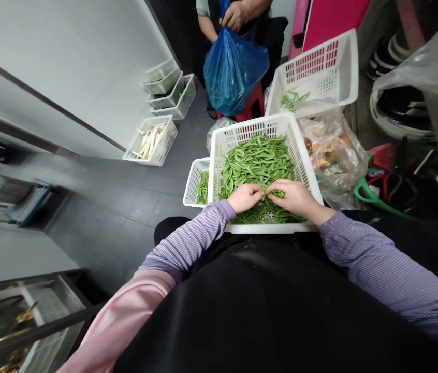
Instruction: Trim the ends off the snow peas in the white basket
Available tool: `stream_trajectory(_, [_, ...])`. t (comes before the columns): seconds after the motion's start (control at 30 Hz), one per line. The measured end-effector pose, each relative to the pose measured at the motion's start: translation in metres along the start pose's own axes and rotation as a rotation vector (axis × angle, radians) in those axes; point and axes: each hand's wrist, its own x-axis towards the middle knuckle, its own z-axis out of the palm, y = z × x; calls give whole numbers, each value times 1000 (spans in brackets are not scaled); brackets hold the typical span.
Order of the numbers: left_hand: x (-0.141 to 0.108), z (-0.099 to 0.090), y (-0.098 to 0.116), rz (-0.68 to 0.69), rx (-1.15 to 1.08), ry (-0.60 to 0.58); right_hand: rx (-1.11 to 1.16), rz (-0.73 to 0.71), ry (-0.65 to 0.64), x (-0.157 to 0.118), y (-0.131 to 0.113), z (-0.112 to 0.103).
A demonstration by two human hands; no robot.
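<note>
Left hand (246, 198) and right hand (292, 198), fingers pinched together over flat green pods (258, 160) in white perforated plastic basket (218, 171).

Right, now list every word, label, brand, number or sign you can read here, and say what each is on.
No readable text anywhere.
Large white basket: no lettering seen.
Blue bag: no lettering seen.
Black apron: no lettering seen.
Pink panel: no lettering seen.
Creased clear bag: too blurred to tell if anything is printed.
</note>
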Motion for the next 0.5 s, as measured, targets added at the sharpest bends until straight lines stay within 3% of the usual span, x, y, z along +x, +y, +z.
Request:
stream_trajectory(0.13, [0,4,2,-109,-221,-42,77,-28,-13,-1,-3,-2])
stream_trajectory(0.27, [3,18,-19,-184,-449,-77,282,51,33,0,-10,-5])
stream_trajectory(0.43, [1,24,-69,-334,23,-27,553,402,81,1,-8,-15])
stream_trajectory(0.5, [-3,20,-78,-335,110,-33,656,485,108,2,-5,-17])
